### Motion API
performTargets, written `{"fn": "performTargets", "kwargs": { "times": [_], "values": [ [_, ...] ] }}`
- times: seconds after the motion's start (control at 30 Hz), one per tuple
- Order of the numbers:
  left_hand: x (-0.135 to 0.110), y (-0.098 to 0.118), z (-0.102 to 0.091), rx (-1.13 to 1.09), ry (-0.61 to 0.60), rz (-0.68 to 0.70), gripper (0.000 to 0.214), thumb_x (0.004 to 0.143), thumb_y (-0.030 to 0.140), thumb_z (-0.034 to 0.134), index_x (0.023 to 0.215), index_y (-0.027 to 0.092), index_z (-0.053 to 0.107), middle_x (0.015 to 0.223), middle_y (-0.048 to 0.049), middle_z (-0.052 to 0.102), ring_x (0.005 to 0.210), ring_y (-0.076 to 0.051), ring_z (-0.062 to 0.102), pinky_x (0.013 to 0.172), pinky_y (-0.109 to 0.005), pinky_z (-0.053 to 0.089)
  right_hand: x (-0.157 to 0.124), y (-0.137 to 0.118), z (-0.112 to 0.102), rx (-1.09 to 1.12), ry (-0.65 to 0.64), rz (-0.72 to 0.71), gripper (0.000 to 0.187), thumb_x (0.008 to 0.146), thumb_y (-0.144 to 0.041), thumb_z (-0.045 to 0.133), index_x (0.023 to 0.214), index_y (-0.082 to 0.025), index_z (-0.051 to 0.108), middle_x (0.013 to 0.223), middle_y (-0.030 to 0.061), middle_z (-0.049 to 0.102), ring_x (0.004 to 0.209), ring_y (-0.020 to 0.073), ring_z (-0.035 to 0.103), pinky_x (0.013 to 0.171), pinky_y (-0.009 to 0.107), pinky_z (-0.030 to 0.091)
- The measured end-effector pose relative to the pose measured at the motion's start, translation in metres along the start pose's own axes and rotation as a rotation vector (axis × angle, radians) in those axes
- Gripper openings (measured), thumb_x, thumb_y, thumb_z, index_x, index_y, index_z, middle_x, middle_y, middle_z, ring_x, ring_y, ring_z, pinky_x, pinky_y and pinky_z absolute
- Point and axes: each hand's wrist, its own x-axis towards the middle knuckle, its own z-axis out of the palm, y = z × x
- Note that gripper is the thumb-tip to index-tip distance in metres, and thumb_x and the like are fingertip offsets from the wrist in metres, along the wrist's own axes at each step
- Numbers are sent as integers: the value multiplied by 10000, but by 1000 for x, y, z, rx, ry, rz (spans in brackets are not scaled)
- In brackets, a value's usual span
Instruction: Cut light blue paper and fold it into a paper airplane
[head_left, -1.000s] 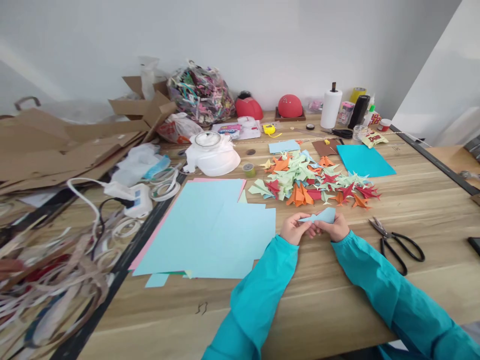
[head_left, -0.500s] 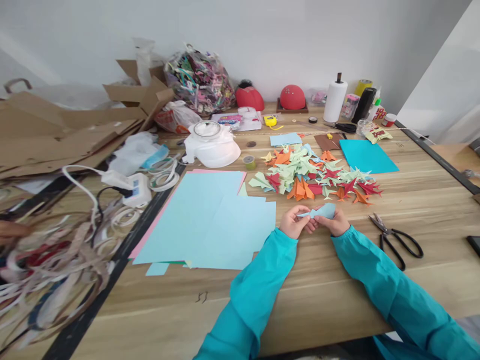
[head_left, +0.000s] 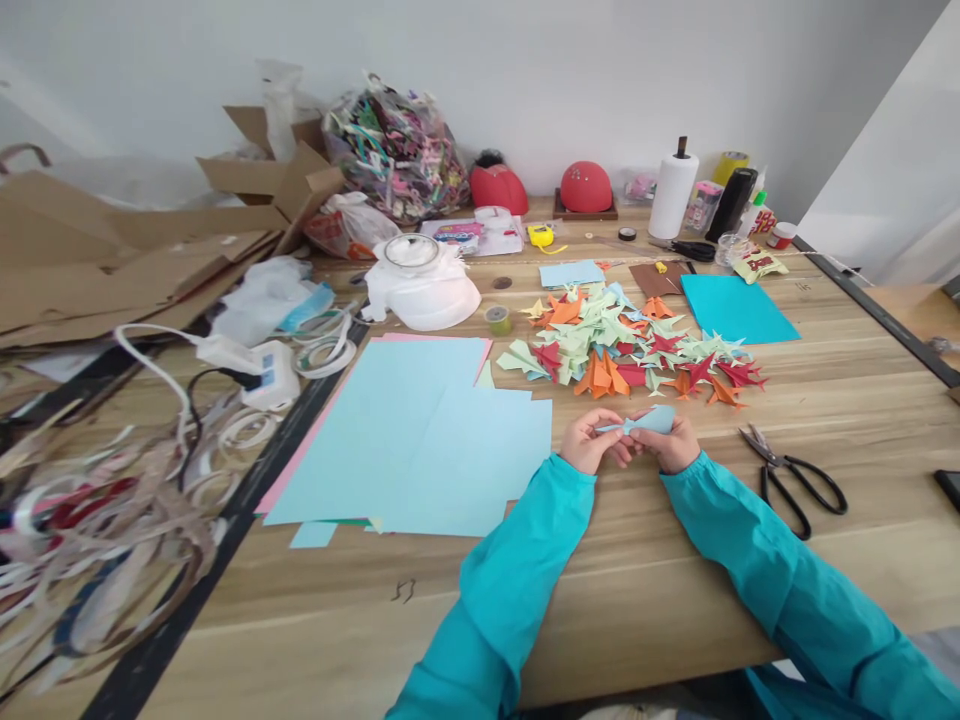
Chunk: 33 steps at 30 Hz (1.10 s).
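A small folded piece of light blue paper (head_left: 655, 420) is held between my two hands above the table's front part. My left hand (head_left: 589, 440) pinches its narrow left end, and my right hand (head_left: 678, 446) grips the wider right end with the thumb on top. Just beyond my hands lies a heap of folded paper figures (head_left: 600, 335) in green, orange, red and blue. Left of my hands, large light blue sheets (head_left: 405, 440) lie stacked over pink ones. Black-handled scissors (head_left: 793, 478) rest on the table to the right of my right hand.
A teal sheet (head_left: 739, 308) lies behind the heap at the right. A white power strip (head_left: 271, 376) and tangled ribbons (head_left: 112, 540) cover the left side. Along the wall stand a bag of scraps (head_left: 397, 150), a red pincushion (head_left: 586, 188) and a white roll (head_left: 673, 195).
Both hands keep hold of the blue paper and have barely moved. The view has shifted slightly. A hand seen at the far left edge earlier is out of view.
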Motion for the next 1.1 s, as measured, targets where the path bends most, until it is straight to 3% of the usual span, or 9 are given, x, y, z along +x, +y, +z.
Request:
{"fn": "performTargets", "kwargs": {
  "times": [0.2,0.37,0.7,0.9,1.1],
  "values": [
    [2,-5,-1,32,-9,39,388,608,359,740,844,144,520,586,-11,650,445,-154,606,417,-266,510,-1,-2,-1,-8,-42,6,285,555,-297,797,754,-139,669,536,10,636,461,134,555,453,274,468],
    [1,-3,0,19,-24,62,363,605,355,741,814,134,542,610,-28,662,465,-159,616,436,-270,509,2,3,-4,6,-42,-93,247,564,-291,795,750,-163,694,558,11,645,464,127,552,465,275,474],
    [-3,2,-2,-39,-27,-60,262,577,273,739,685,129,549,580,-27,662,439,-156,609,409,-258,490,-5,-7,1,-9,-19,-42,176,516,-265,806,635,-177,711,569,14,659,426,125,546,408,266,466],
    [2,2,-5,-101,-30,-134,327,530,273,777,693,126,536,593,-51,676,435,-162,612,396,-255,489,-3,-4,1,-45,-55,-58,251,576,-323,782,767,-172,717,553,8,653,447,138,565,458,281,490],
    [6,-6,-4,-74,-36,-88,421,519,359,795,745,133,519,560,-41,662,446,-176,619,409,-266,498,-2,-2,-2,-71,-20,-58,284,579,-329,785,793,-168,692,569,5,656,469,132,569,487,275,492]
  ]
}}
